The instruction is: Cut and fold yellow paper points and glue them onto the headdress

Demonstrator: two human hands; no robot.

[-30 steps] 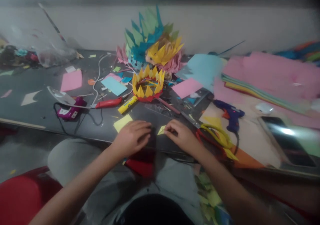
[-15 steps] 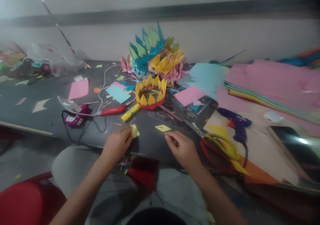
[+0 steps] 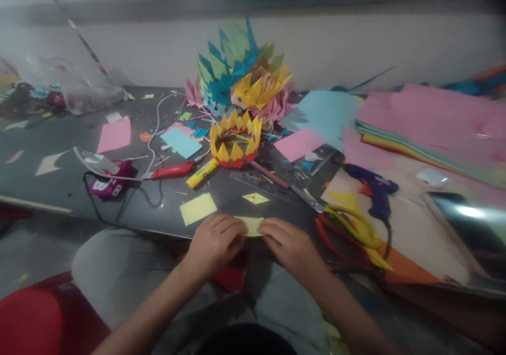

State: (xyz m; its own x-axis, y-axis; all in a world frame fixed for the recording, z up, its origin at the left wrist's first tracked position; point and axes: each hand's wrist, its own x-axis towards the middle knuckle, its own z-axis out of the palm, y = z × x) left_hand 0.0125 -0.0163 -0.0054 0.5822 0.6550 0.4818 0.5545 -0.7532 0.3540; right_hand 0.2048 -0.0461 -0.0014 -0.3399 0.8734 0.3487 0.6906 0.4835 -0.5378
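Yellow paper between hands, apparently pinched

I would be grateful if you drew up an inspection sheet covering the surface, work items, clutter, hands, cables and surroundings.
Surface: dark tabletop, strewn with paper scraps.
Work items: held yellow strip; flat yellow sheet and folded yellow diamond lie beyond it.
Clutter: scissors, glue gun, phone, yellow tube, pointed paper ring.
Hands: left hand and right hand at the near edge, fingers on opposite ends of the held yellow strip.
Cables: white cord curves across the table; dark cord loops by the purple device.
Surroundings: pale wall behind; red stool at lower left.
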